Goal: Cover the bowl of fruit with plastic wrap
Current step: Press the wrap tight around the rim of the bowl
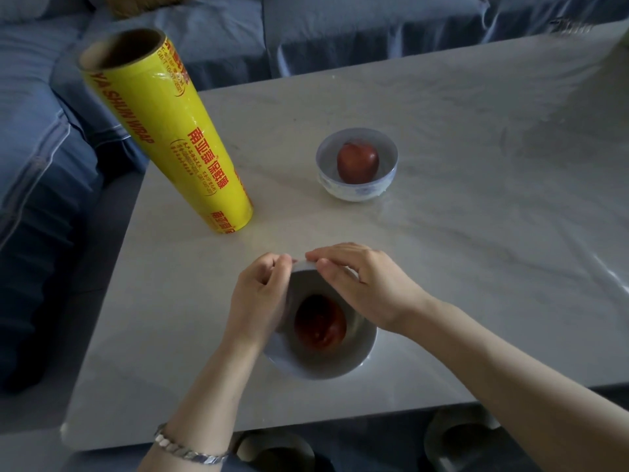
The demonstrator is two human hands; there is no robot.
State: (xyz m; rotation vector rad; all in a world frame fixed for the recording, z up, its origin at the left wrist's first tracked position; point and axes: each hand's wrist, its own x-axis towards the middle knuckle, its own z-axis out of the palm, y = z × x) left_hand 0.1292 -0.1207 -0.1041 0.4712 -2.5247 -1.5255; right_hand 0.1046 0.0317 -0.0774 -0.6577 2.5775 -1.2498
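film over the near bowl (340, 369) is too clear to make out; only a thin pale edge shows at its far rim, between the two hands. the left hand (262, 294) hides the bowl's left wall, its fingers curled in, with thumb and forefinger pinched together at that far rim. the right hand (360, 284) covers the right part of the rim, fingers bent down over the edge and thumb against them, pinching the rim. whether plastic lies in either pinch cannot be told. both forearms are cut off at the bottom, and a metal bracelet (190, 451) is on the left wrist. the near bowl stands on the pale marbled table (476, 165) close to its near edge and holds one dark red apple (320, 327). the far bowl (354, 192), white with faint blue marks, stands well apart behind it and holds a second apple (358, 162). the roll of plastic wrap (177, 144), yellow with red print, stands on end to the left, its cardboard core open on top. a blue sofa (34, 165) is cut off by the frame.
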